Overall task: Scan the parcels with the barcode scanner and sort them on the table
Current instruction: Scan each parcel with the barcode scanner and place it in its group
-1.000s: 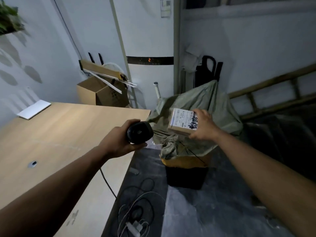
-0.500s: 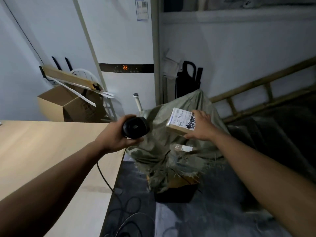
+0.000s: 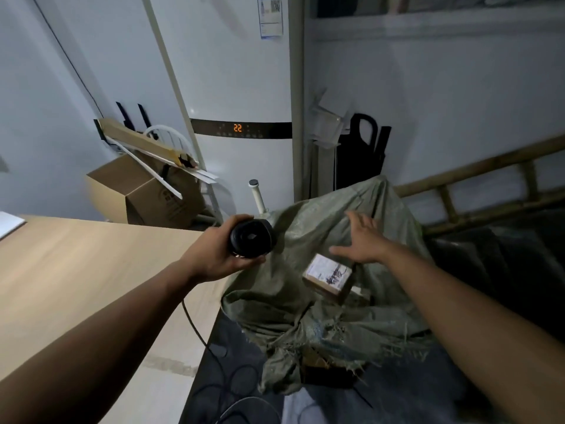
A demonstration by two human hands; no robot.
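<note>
Half a second back the right hand (image 3: 365, 240) had the parcel (image 3: 328, 275) pinched up in the air; now its grip is empty, fingers spread and loose, and the parcel is below it against the grey-green woven sack (image 3: 321, 304), tilted, white label up with black scrawl across it. Whether it has come to rest on the cloth or is mid-drop, I cannot tell. The hand hovers just above and behind it, apart from it.

The left hand (image 3: 218, 255) has its fingers curled tight round the black barcode scanner (image 3: 252, 241), the round head pointing towards the sack. The scanner sits out past the far right corner of the tabletop (image 3: 76, 280), and its dark cable (image 3: 195, 328) drops along the tabletop's right edge to the floor, where more cable lies in loops.

That pale wood tabletop fills the left side; a white sheet (image 3: 9, 223) shows at its far left edge. The sack is heaped over something boxy on the dark floor just right of the tabletop, its frayed hem hanging low. Behind stands a tall white appliance (image 3: 232, 87) with an orange "22" lit on a dark band. An open cardboard box (image 3: 137, 194) with long strips laid across it sits in the corner to its left. A bamboo ladder (image 3: 489, 185) lies along the right wall.
</note>
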